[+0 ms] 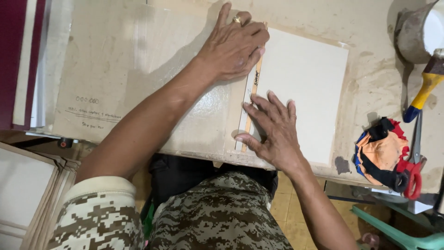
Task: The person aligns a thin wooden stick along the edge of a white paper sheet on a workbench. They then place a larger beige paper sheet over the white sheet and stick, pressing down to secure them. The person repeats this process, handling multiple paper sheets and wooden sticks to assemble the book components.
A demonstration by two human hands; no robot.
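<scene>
A person's left hand and right hand are pressing flat on a thin wooden strip lying along the left edge of a white board on the stained desk — fingers spread and extended, gripping nothing. The strip is running lengthwise away from the person, leaning slightly right at its far end. It is looking light, narrow and probably easy to snap or shift — best held down near both ends. Red-handled scissors, a bundle of rags and a yellow-handled brush are lying at right.

Craft workshop: glue-stained table (brush, scissors)
</scene>
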